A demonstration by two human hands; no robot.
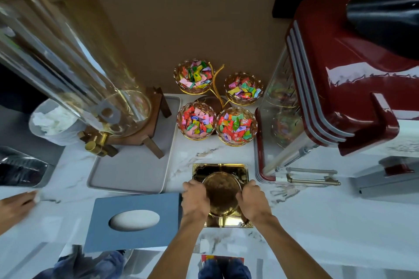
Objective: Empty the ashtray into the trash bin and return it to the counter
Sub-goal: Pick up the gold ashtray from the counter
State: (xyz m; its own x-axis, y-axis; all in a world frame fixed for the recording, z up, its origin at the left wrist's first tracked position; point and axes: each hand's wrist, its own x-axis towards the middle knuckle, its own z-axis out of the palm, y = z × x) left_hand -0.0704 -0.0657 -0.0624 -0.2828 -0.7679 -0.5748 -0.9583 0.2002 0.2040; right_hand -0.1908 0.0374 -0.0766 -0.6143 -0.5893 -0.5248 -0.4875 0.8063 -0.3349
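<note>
Both hands grip the gold ashtray (221,192) at opposite rims, left hand (195,199) and right hand (253,201) clenched, on the marble surface (317,222). Keep it level; the candy bowls (217,103) sit beyond. No trash bin identifiable.

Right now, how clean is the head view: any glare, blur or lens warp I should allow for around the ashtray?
Head view: wide-angle warp bends the glass dispenser and red machine inward; the gold ashtray mirrors its surroundings, so its contents are hard to read; the left hand and right hand at its sides look sharp; another hand at the left edge is motion-blurred.
</note>
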